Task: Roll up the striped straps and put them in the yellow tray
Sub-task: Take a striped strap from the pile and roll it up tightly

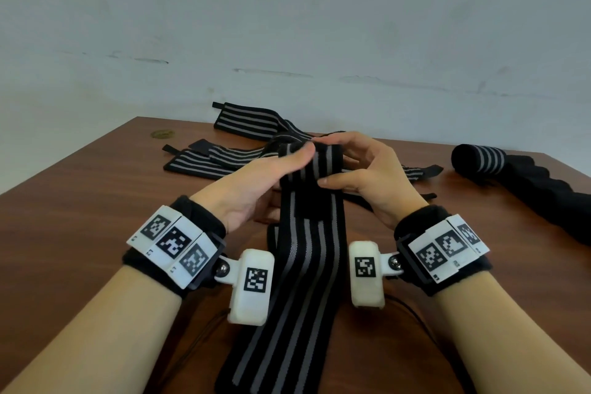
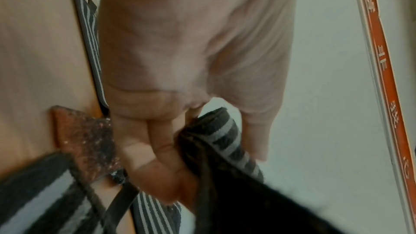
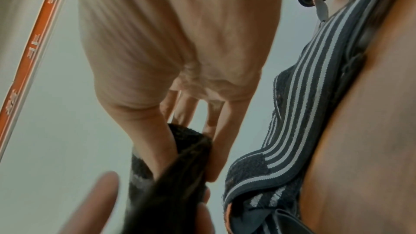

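Both hands — left hand [image 1: 256, 182] and right hand [image 1: 361, 176] — pinch the roll [image 1: 315, 160] of the striped strap [image 1: 303, 265] from either end above the table [image 1: 80, 195], fingers clamped to keep it tight — tail trailing toward the person.

Strap [image 1: 307, 233] blk w/ grey stripes; table [image 1: 96, 201] brown.

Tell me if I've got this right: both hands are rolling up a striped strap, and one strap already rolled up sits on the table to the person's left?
Nearly. Both hands, left hand and right hand, are rolling a striped strap, but the finished rolled strap lies on the table to the person's right, not left. The head view shows it.
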`<state>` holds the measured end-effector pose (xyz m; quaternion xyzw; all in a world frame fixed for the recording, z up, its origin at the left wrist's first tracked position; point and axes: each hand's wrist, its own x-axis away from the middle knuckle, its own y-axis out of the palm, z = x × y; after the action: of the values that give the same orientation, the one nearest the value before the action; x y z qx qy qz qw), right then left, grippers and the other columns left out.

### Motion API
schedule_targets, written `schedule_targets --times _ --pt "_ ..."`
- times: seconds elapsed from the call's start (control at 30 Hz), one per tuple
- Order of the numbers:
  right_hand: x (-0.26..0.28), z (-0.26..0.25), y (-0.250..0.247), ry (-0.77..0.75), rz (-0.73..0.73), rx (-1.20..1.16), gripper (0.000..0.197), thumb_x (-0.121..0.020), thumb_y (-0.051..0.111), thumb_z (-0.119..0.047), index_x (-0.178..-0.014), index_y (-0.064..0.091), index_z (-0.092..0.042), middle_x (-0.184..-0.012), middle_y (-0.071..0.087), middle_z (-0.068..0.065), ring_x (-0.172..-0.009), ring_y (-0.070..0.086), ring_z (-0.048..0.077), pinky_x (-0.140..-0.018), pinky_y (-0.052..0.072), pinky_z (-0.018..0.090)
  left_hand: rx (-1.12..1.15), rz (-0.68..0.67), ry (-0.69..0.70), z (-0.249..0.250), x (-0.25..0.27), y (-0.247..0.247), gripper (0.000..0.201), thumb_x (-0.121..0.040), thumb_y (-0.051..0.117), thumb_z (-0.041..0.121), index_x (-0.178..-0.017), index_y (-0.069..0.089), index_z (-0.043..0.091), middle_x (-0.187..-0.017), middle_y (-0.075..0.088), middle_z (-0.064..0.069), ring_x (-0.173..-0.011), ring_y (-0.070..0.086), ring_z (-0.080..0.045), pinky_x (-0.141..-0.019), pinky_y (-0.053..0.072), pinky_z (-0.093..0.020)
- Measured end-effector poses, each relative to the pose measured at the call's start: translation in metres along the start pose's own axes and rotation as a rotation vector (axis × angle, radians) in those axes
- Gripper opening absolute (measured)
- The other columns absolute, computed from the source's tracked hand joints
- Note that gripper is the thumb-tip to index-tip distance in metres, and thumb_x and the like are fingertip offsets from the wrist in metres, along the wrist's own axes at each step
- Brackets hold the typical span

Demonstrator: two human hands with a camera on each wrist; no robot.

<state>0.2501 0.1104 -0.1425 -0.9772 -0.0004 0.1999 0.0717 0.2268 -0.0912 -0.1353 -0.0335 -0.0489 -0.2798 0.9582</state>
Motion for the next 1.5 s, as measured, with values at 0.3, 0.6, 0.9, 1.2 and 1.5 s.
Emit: schedule_targets --times 0.3,0.6,0.9,1.2,1.5 --pt "-0.006 0.008 0.006 0.067 0.012 0.033 0.067 -0.075 0.072 0.019 -0.133 0.063 -0.014 -0.133 0.069 0.002 -0.124 0.066 0.017 -0.105 0.054 0.040 0.211 0.063 0.051 0.002 0.000 -0.004 0.039 -0.099 0.062 0.034 -0.133 0.067 0.015 -0.123 0.075 -0.008 -0.101 0.073 -0.020 -0.074 0.061 -0.031" --pt "0.001 -0.001 0.014 0.285 -0.115 -0.178 0.036 -0.104 0.059 -0.028 -0.133 0.063 -0.008 -0.074 0.073 -0.009 -0.068 0.068 0.002 -0.067 0.054 0.024 0.177 0.102 0.156 0.000 -0.001 -0.007 0.029 -0.092 0.072 0.017 -0.121 0.075 0.020 -0.118 0.077 -0.007 -0.114 0.070 -0.025 -0.095 0.056 -0.039" --pt "0.000 -0.001 0.017 0.185 0.017 -0.169 0.040 -0.095 0.069 -0.010 -0.134 0.060 -0.009 -0.117 0.074 0.005 -0.101 0.075 0.023 -0.084 0.060 0.041 0.224 0.068 0.059 0.001 -0.001 -0.005 0.044 -0.089 0.069 0.058 -0.115 0.079 0.024 -0.098 0.079 -0.001 -0.090 0.074 -0.017 -0.080 0.059 -0.034" --pt "-0.002 0.005 0.017 0.211 0.001 -0.109 0.060 -0.086 0.078 -0.001 -0.139 0.055 -0.016 -0.134 0.067 0.005 -0.117 0.070 0.023 -0.092 0.059 0.040 0.127 0.142 0.090 0.002 0.001 -0.002 0.030 -0.095 0.070 0.042 -0.116 0.077 0.022 -0.107 0.080 0.003 -0.098 0.076 -0.013 -0.085 0.057 -0.032" --pt "0.001 0.003 0.021 0.379 -0.269 -0.020 0.050 -0.096 0.069 -0.015 -0.143 0.054 -0.010 -0.127 0.073 0.006 -0.117 0.070 0.019 -0.105 0.053 0.039 0.590 0.480 0.461 0.004 -0.007 -0.016 0.041 -0.095 0.071 0.018 -0.135 0.061 0.018 -0.123 0.075 0.002 -0.112 0.072 -0.017 -0.096 0.060 -0.042"
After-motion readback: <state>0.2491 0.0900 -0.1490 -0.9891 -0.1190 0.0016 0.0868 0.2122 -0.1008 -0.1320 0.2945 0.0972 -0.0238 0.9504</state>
